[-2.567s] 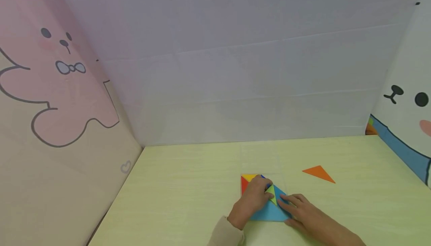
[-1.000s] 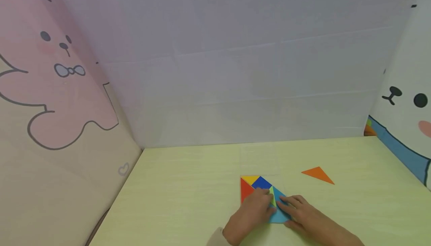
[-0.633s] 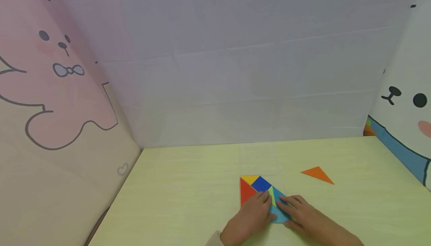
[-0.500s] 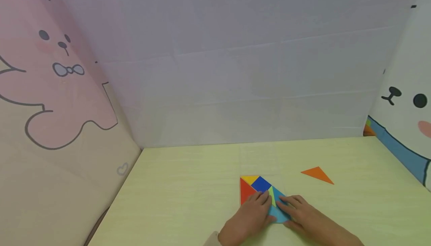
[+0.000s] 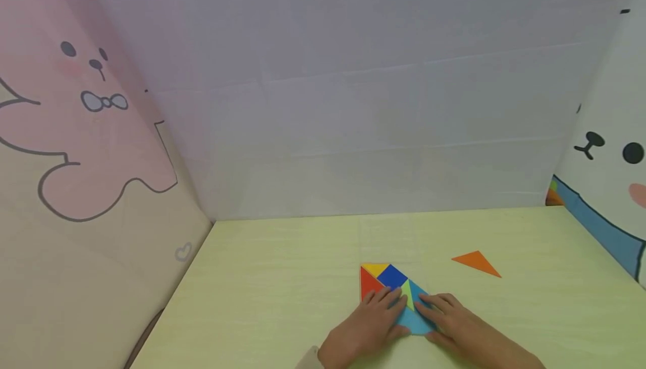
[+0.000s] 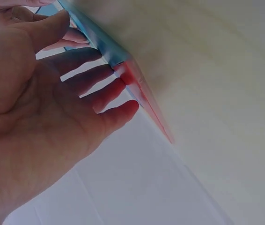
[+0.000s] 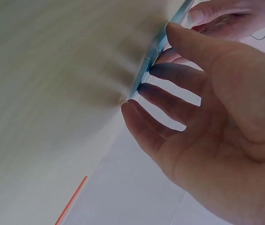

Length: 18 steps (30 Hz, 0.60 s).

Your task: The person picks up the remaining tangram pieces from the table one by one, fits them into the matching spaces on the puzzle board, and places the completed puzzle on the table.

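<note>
Flat tangram pieces lie fitted together on the table in the head view: a yellow triangle point(image 5: 375, 268), a dark blue piece point(image 5: 392, 277), a red triangle point(image 5: 369, 284), a light green triangle point(image 5: 407, 295) and light blue pieces point(image 5: 416, 323). My left hand point(image 5: 364, 324) lies over their lower left, fingers extended onto the pieces and hiding part of the red and light blue ones. At the right edge my right hand point(image 5: 451, 318) touches the light blue pieces with spread fingertips. In the left wrist view, several left fingertips meet the red piece point(image 6: 130, 77) and the blue edge beside it.
An orange triangle point(image 5: 478, 262) lies apart on the table point(image 5: 272, 279), behind the right hand. A faint clear square sheet point(image 5: 387, 239) lies just behind the assembled pieces. A pale wall point(image 5: 353, 178) closes off the back, with cartoon-printed panels on both sides.
My left hand has slid back toward the body and lower left, its fingers straightening. The green triangle it was pinching now sits among the pieces. The right hand stays nearly still.
</note>
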Each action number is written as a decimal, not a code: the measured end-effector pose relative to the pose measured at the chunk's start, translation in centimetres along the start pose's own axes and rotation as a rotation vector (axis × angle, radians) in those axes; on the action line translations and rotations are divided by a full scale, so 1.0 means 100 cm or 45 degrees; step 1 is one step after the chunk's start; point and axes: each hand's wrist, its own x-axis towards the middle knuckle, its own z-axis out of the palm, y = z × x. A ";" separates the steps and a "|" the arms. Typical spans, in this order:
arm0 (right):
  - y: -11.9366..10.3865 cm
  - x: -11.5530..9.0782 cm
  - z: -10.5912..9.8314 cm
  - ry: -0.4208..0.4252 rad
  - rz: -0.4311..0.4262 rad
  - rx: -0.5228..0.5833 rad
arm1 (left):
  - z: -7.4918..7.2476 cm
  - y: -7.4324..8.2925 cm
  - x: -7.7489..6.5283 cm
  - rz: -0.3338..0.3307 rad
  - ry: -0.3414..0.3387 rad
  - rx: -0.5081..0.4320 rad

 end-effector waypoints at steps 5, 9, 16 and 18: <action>0.000 -0.001 -0.002 -0.007 0.011 0.012 | 0.000 -0.004 0.000 0.031 -0.015 -0.011; 0.000 -0.001 -0.002 -0.018 0.016 0.016 | 0.000 -0.006 0.000 0.059 0.006 -0.025; -0.001 -0.001 -0.002 -0.024 0.021 0.022 | -0.002 -0.011 -0.003 0.077 0.005 -0.064; 0.000 -0.001 -0.002 -0.025 0.022 0.027 | -0.003 -0.012 -0.003 0.081 0.004 -0.074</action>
